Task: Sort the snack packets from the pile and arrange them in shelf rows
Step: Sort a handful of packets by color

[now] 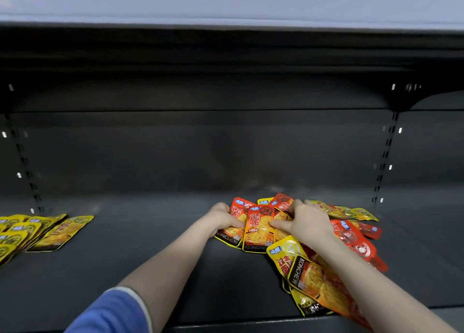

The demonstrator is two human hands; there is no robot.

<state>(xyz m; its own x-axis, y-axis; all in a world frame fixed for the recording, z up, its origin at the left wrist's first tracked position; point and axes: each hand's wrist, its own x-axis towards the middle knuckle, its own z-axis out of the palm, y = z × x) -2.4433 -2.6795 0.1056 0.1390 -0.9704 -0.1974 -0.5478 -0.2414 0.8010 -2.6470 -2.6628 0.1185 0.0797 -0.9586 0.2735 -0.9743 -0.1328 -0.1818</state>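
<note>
On the dark shelf (155, 257), both hands, left hand (222, 219) and right hand (305, 223), each close their grip on orange-red packets (258, 228) at the mixed pile (351, 234), probably squaring them for a row, while yellow packets (32, 232) lie sorted far left.

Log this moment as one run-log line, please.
left hand: grips orange packets | right hand: pinches same packets | mixed pile: unsorted, right | yellow row: laid, far left
</note>
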